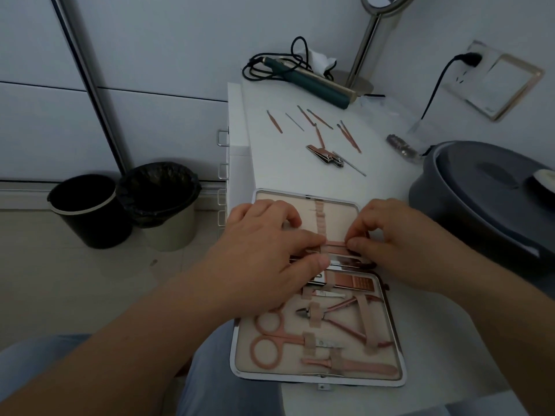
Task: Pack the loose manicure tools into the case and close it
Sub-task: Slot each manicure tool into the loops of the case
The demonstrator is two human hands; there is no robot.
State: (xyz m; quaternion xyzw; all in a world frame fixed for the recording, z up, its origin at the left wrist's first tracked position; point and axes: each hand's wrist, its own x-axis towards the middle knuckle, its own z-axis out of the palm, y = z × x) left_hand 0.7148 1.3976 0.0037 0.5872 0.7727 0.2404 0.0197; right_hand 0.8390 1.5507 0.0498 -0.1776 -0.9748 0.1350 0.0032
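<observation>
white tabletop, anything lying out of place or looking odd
Yes: thin rose-gold manicure tools and a rose-gold nail clipper lie scattered at odd angles on the white tabletop, outside the open rose-gold case. Nothing looks spilled or damaged.

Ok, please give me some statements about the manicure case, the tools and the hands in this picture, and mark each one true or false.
1. The case lies open on the white table. True.
2. The pink scissors lie loose on the table, outside the case. False: they sit under a strap in the near half of the case.
3. Several thin tools and a nail clipper lie on the table beyond the case. True.
4. The right hand rests on the grey tub. False: it pinches a pink tool at the middle of the case.
5. The left hand is over the case. True.
6. Two bins stand on the table. False: the bins stand on the floor.
</observation>
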